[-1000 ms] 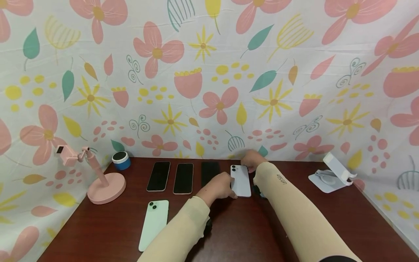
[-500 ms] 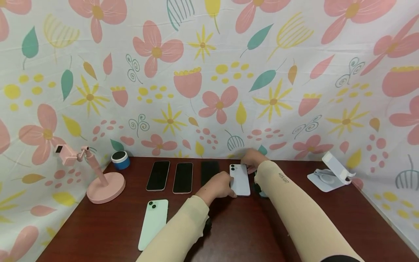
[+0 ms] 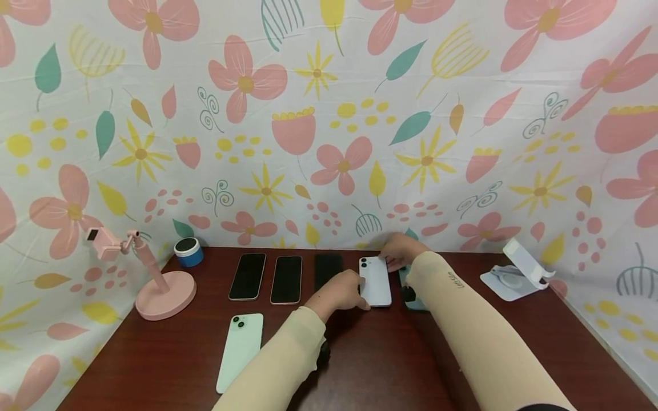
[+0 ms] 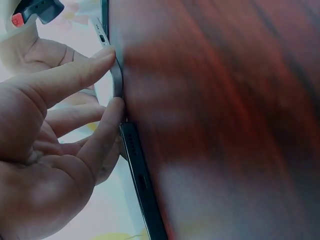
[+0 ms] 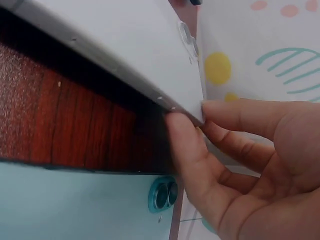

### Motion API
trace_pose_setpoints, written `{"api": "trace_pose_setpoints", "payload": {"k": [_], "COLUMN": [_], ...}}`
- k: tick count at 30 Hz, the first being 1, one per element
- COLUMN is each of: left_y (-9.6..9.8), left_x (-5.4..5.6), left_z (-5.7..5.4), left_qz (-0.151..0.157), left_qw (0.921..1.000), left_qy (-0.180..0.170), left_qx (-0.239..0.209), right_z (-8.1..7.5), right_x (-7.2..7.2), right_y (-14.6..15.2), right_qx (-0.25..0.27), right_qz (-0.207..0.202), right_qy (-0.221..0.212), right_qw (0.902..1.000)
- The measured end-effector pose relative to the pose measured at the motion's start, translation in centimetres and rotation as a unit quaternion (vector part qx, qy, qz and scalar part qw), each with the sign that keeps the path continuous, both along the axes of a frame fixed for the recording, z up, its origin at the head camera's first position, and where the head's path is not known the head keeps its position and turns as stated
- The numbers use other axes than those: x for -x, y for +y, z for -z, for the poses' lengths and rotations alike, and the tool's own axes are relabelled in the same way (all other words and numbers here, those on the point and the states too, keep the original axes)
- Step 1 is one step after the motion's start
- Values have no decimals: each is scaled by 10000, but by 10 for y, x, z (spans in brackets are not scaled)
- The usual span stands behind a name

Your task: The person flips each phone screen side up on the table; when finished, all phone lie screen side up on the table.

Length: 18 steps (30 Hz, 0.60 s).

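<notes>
A white smartphone (image 3: 376,283) lies back side up at the right of a row of phones, its twin cameras at the far left corner. With thumb and fingers, my left hand (image 3: 340,294) holds its near left corner; the left wrist view shows the fingertips on its edge. My right hand (image 3: 403,250) grips the far right corner, thumb and fingers on two adjoining edges in the right wrist view. A black phone (image 3: 328,269) is partly covered by my left hand. Beside the white one, a light blue phone (image 5: 75,205) is partly hidden under my right wrist.
Two dark-screened phones (image 3: 248,277) continue the row leftward. A mint green phone (image 3: 240,351) lies nearer, by my left sleeve. A pink stand (image 3: 167,295) and a blue jar (image 3: 189,252) are at left, a white folding stand (image 3: 516,277) at right. Floral cloth hangs behind the table.
My right forearm and wrist have shifted slightly right, so more of the light blue phone shows. Both hands stay on the white smartphone, which keeps its place in the row.
</notes>
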State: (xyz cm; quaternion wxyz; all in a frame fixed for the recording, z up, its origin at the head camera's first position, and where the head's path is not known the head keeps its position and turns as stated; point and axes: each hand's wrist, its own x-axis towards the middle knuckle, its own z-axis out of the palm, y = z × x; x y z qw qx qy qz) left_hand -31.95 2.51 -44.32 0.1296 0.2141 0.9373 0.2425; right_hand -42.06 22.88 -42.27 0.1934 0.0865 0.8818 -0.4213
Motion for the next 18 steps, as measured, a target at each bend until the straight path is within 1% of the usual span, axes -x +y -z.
{"api": "trace_pose_setpoints", "payload": {"k": [5,8,12,15,18], "left_y": [0,-1,-2,-4,-7], "left_x": [1,2,3,1,0], "left_z": [1,3,5,4,3], "left_qz": [-82,-114,-101,-87,-106], "left_qw": [9997,9992,9987,9979,9959], "left_qy": [-161,-262,-331,-367,-474], "left_qx": [-134,-267,-385,-536,-765], "right_z": [-2,-1,0,-1,-2], "right_x": [-5,-6,-6,-8,-10], "right_y": [7,12,18,20,19], "right_qx": [522,953,1436,1676,1774], "right_qz": [-115,-77,-172,-174,-80], "right_qy": [44,-4,-59,-70,-67], "right_qw": [9986,9954,9895,9857,9841]}}
